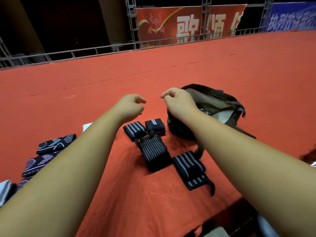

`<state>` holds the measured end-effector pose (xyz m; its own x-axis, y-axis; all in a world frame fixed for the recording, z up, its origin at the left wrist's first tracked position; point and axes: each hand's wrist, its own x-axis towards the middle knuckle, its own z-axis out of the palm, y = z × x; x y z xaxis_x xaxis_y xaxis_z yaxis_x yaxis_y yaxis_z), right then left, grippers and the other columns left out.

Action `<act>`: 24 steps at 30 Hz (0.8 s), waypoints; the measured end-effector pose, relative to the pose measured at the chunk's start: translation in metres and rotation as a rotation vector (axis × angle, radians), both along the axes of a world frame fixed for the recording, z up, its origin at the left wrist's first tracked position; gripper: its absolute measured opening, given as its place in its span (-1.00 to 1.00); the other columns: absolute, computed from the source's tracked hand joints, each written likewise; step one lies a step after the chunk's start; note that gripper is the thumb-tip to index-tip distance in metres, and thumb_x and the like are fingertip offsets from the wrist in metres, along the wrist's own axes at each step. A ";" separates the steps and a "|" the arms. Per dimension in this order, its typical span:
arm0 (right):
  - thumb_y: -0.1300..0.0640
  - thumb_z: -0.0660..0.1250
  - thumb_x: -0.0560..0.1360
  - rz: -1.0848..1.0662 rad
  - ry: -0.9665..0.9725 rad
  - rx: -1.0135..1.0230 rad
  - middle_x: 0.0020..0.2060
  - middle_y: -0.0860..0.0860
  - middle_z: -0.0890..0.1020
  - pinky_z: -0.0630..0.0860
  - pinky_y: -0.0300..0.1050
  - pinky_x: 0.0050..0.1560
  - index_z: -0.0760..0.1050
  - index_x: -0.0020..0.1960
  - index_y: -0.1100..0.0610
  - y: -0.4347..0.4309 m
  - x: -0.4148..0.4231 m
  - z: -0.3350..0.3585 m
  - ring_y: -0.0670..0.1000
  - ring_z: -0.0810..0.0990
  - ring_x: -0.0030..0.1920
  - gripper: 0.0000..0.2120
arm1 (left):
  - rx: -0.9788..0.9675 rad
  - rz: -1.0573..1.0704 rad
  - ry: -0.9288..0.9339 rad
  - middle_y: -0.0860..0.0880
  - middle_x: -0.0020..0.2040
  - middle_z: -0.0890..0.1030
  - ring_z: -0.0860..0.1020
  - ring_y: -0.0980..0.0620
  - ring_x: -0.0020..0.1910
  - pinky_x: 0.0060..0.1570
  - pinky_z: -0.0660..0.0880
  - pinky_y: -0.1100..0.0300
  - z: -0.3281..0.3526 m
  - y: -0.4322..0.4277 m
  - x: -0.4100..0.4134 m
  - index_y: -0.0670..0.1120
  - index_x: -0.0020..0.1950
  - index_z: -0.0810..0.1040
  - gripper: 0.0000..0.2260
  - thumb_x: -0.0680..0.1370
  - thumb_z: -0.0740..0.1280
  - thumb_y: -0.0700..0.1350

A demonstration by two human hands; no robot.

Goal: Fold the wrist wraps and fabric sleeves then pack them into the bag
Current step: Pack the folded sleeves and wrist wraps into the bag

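Two empty hands hover with fingers loosely curled, the left hand (132, 105) beside the right hand (177, 100). Folded wrist wraps (154, 153) lie nearer than both, the open bag (179, 130) is at the right hand's side, and the fabric sleeves (54, 144) are left of the left forearm.

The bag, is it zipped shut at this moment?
No, the bag gapes wide open, and its pale lining shows inside.
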<state>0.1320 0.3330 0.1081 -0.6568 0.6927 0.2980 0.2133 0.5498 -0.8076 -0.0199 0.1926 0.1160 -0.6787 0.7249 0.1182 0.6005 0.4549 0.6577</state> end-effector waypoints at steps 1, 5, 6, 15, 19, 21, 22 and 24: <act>0.15 0.21 0.59 0.014 -0.008 0.007 -0.33 -0.10 0.60 0.36 -0.14 -0.29 0.67 0.03 -0.07 -0.010 -0.007 0.000 -0.08 0.53 -0.33 -0.74 | -0.015 0.012 -0.007 -0.13 0.19 0.69 0.72 -0.10 0.03 -0.03 0.53 0.15 -0.004 -0.011 -0.006 -0.05 0.28 0.65 -0.68 0.58 0.30 -0.29; 0.16 0.22 0.61 0.081 -0.031 -0.019 -0.41 -0.11 0.55 0.32 -0.14 -0.33 0.70 0.06 -0.04 -0.048 -0.038 -0.001 -0.09 0.47 -0.40 -0.72 | -0.066 0.064 -0.020 -0.15 0.17 0.71 0.72 -0.11 0.03 -0.04 0.55 0.12 -0.012 -0.052 -0.031 -0.07 0.27 0.66 -0.69 0.60 0.28 -0.30; 0.18 0.22 0.61 0.103 -0.035 -0.030 -0.46 -0.12 0.52 0.31 -0.16 -0.36 0.70 0.06 -0.03 -0.056 -0.046 -0.003 -0.12 0.44 -0.43 -0.72 | -0.071 0.086 -0.017 -0.15 0.17 0.71 0.72 -0.11 0.03 -0.03 0.54 0.14 -0.013 -0.062 -0.037 -0.08 0.28 0.66 -0.68 0.60 0.27 -0.32; 0.15 0.26 0.62 0.211 -0.171 -0.130 -0.15 0.07 0.72 0.54 -0.12 -0.10 0.70 0.10 0.17 -0.114 -0.122 -0.034 0.03 0.61 -0.16 -0.76 | -0.175 0.332 0.078 -0.14 0.33 0.67 0.60 -0.12 0.33 0.30 0.49 0.13 -0.039 -0.128 -0.106 -0.13 0.31 0.69 -0.58 0.56 0.21 -0.36; -0.05 0.29 0.49 0.216 -0.299 -0.200 -0.10 0.29 0.72 0.58 -0.05 -0.14 0.63 -0.10 0.24 -0.130 -0.164 -0.064 0.17 0.68 -0.11 -0.65 | -0.204 0.326 0.151 -0.11 0.34 0.67 0.58 -0.12 0.35 0.28 0.46 0.13 -0.062 -0.133 -0.133 -0.08 0.31 0.69 -0.66 0.59 0.28 -0.28; -0.17 0.26 0.36 0.187 -0.310 -0.269 -0.14 0.20 0.68 0.68 0.14 0.09 0.62 -0.06 0.21 -0.129 -0.186 -0.083 0.26 0.74 0.04 -0.54 | -0.220 0.289 0.194 -0.10 0.34 0.67 0.58 -0.13 0.35 0.26 0.44 0.15 -0.073 -0.131 -0.146 -0.07 0.32 0.69 -0.71 0.63 0.32 -0.21; -0.18 0.26 0.37 0.185 -0.328 -0.279 -0.15 0.18 0.63 0.67 0.13 0.11 0.59 -0.07 0.18 -0.129 -0.194 -0.088 0.28 0.73 0.05 -0.57 | -0.233 0.266 0.212 -0.10 0.32 0.68 0.59 -0.13 0.34 0.24 0.44 0.15 -0.077 -0.129 -0.152 -0.07 0.32 0.69 -0.73 0.65 0.34 -0.17; -0.16 0.28 0.54 0.166 -0.360 -0.263 -0.13 0.19 0.58 0.53 -0.03 0.00 0.54 -0.06 0.15 -0.131 -0.200 -0.088 0.24 0.64 -0.05 -0.64 | -0.268 0.235 0.232 -0.09 0.27 0.71 0.62 -0.11 0.28 0.20 0.46 0.15 -0.083 -0.125 -0.163 -0.04 0.30 0.70 -0.76 0.65 0.37 -0.13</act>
<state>-0.0678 0.2021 0.0197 -0.7946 0.5907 -0.1400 0.4313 0.3871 -0.8149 -0.1829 0.0672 0.0331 -0.8069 0.5792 0.1159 0.5780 0.7338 0.3570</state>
